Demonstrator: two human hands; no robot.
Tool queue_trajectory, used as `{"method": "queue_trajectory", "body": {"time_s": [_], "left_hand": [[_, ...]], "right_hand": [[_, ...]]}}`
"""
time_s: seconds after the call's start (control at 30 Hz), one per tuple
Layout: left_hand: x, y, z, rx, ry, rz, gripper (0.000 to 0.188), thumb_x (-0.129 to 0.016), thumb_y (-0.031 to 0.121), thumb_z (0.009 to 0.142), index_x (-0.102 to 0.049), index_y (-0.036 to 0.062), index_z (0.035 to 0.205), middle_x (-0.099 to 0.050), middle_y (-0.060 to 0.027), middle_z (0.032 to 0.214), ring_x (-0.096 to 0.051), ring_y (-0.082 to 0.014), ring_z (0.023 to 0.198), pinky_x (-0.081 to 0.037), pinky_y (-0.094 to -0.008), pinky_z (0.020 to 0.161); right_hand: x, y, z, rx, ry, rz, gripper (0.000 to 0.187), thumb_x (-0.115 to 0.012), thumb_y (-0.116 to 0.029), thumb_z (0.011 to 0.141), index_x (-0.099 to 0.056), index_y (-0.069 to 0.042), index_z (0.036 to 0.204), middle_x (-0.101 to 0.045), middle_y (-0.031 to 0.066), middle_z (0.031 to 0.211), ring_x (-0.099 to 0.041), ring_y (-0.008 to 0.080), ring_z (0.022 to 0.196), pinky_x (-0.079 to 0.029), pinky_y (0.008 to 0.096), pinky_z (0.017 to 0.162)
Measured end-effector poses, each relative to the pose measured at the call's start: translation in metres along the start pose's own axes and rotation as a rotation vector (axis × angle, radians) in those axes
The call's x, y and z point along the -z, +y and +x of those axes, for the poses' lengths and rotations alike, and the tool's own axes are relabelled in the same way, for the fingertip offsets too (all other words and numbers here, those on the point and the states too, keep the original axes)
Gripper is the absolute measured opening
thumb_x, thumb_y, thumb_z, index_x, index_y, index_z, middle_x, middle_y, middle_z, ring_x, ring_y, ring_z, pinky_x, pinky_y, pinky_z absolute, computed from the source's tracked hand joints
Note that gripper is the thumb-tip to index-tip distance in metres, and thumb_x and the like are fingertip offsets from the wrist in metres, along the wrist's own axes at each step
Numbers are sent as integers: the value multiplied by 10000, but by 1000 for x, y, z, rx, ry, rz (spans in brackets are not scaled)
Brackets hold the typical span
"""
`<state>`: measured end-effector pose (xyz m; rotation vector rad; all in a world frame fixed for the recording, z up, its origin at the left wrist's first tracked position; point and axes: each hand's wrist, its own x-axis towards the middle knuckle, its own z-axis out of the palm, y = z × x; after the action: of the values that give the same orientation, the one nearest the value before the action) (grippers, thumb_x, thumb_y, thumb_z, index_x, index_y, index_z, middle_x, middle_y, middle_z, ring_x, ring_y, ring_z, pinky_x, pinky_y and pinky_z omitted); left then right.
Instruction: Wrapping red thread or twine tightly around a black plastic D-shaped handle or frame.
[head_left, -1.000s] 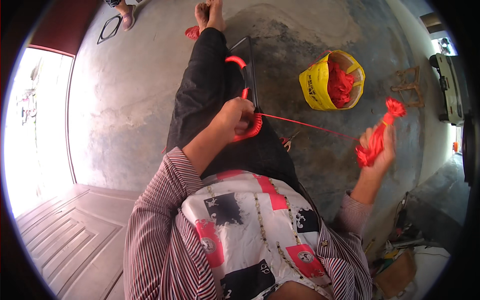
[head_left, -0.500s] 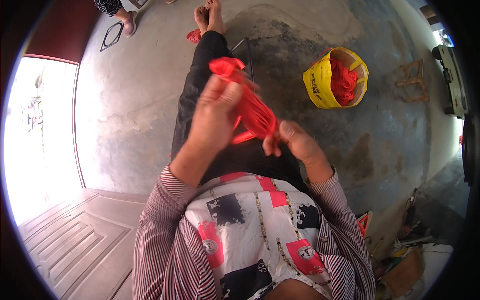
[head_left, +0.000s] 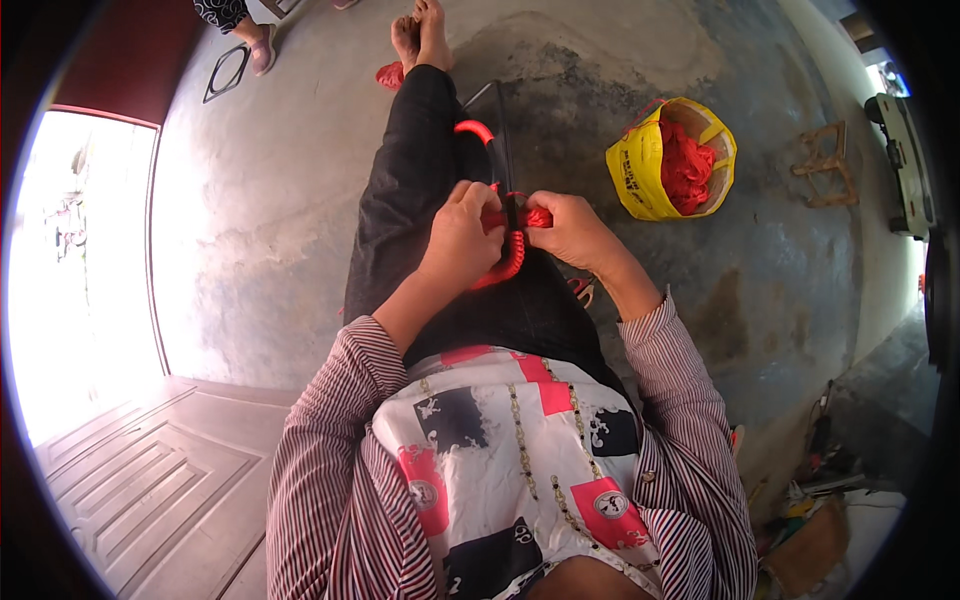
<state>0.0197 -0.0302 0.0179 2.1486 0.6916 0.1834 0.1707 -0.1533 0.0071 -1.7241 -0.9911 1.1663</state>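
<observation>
Over my lap is a curved black frame part wound with red cord (head_left: 518, 256); another red-covered arc (head_left: 475, 128) shows farther up. My left hand (head_left: 462, 238) is closed at the left side of the frame, its fingertips pinching red cord. On the other side, my right hand (head_left: 572, 232) is closed on a bunched hank of red cord (head_left: 539, 217). Between the two hands passes a dark upright piece of the frame (head_left: 512, 212). My fingers hide part of the cord there.
Scissors (head_left: 582, 291) lie beside my right thigh. A yellow bag (head_left: 640, 170) with red cord inside stands on the floor at the right. More red cord (head_left: 389, 75) lies by my feet. Another person's foot (head_left: 263, 50) shows at the far left.
The red hank, stretched between my raised hands before, is now bunched at the frame. My left hand has come down and my right hand has moved slightly up. The wound frame now shows.
</observation>
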Motion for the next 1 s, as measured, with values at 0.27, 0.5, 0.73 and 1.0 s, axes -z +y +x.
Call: {"method": "queue_trajectory", "body": {"time_s": [0.27, 0.5, 0.73, 1.0], "left_hand": [[-29, -28, 8, 453, -101, -940, 504, -553, 53, 791, -426, -20, 1274, -531, -85, 1063, -528, -178, 1000, -433, -296, 896], [-21, 0, 2, 573, -86, -1019, 529, -499, 55, 775, -423, 10, 1297, -477, -64, 1019, -460, -177, 989, -371, -289, 929], [-20, 0, 5, 601, -113, -993, 646, -507, 40, 718, -395, 15, 1354, -461, -76, 1133, -450, -198, 1055, -344, -319, 997], [-8, 36, -7, -250, 231, -56, 378, -575, 20, 777, -518, -6, 1150, -599, -112, 1023, -569, -156, 950, -447, -297, 858]], "right_hand": [[32, -22, -21, 346, 458, 643, 186, -663, -106, 770, -620, -14, 926, -615, 132, 1160, -579, 233, 1067, -449, 348, 944], [32, -73, -74, 617, -159, 1456, 288, -638, -173, 778, -528, -40, 1010, -599, 106, 794, -566, 242, 738, -466, 372, 675], [0, -105, -126, 531, -311, 1234, 507, -689, -99, 786, -365, -96, 1175, -490, 73, 624, -425, 166, 492, -371, 313, 475], [80, -129, -131, 969, -239, 851, 448, -816, -115, 723, -501, -121, 1041, -552, 19, 712, -514, 135, 609, -440, 336, 592]]}}
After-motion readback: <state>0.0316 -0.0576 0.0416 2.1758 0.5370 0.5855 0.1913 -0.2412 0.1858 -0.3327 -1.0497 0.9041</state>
